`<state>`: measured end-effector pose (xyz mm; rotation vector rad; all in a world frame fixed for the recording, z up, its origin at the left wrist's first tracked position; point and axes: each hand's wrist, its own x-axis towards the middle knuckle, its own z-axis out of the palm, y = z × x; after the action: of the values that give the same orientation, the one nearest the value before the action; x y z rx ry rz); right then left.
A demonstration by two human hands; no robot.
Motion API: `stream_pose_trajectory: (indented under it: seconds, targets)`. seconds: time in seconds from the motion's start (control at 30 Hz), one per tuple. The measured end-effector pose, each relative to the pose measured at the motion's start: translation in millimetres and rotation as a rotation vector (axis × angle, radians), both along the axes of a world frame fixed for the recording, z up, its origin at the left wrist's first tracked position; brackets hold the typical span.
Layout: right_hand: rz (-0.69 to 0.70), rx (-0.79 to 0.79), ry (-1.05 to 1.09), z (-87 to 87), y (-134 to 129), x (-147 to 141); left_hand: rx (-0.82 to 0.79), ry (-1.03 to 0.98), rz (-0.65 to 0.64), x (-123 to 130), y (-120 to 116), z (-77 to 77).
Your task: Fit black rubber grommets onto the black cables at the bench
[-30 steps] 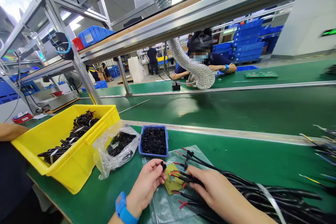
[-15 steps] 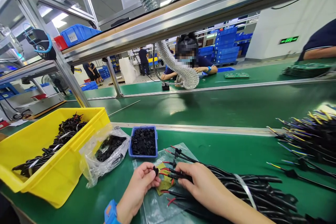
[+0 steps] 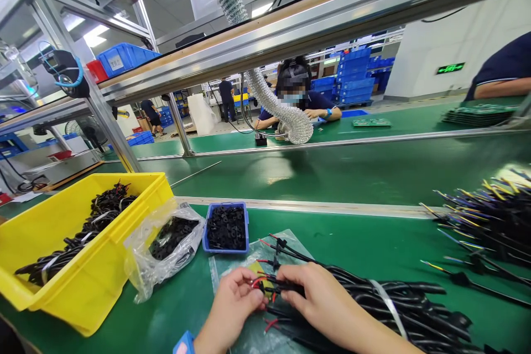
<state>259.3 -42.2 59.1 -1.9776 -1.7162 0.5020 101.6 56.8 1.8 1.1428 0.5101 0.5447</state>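
My left hand point(image 3: 238, 307) pinches a small black clip point(image 3: 260, 286) at the red and black wire ends of a cable. Facing it, my right hand point(image 3: 309, 293) is closed on that black cable point(image 3: 286, 285) just behind its stripped end. The two hands nearly touch. A bundle of black cables point(image 3: 406, 301), tied with a white band, runs under and past my right hand. Beneath the hands lies a clear plastic bag point(image 3: 222, 271) with a yellow patch. Further back, a small blue bin point(image 3: 246, 227) holds black clips.
At left are a yellow bin point(image 3: 99, 265) with cable bundles and a clear bag of black parts point(image 3: 166, 243). Cables with yellow and blue ends point(image 3: 489, 227) lie at right. A metal shelf beam point(image 3: 290, 27) crosses overhead. A person point(image 3: 296, 94) sits opposite.
My left hand has moved right and slightly down, bringing the black clip onto the wire ends. My right hand has stayed nearly in place.
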Motion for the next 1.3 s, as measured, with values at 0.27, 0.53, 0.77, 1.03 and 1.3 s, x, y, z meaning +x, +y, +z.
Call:
stream_pose_trajectory:
  seconds: [0.27, 0.53, 0.77, 1.03, 1.3]
  targets:
    - [0.019, -0.044, -0.073, -4.7, 2, 0, 0.14, 0.06, 0.071, 5, -7, 4.8]
    - [0.089, -0.046, -0.051, 1.5, 0, 2, 0.566, 0.176, 0.137, 4, -9, 17.7]
    - [0.088, -0.055, -0.033, 4.9, 0, 3, 0.405, 0.1, 0.192, 10, -18, 18.3]
    - [0.065, -0.042, -0.058, 2.8, 0, -1, 0.809, 0.246, 0.157, 10, -16, 35.0]
    - [0.08, -0.057, -0.062, 2.0, -2, -3, 0.455, 0.209, 0.025, 15, -11, 25.2]
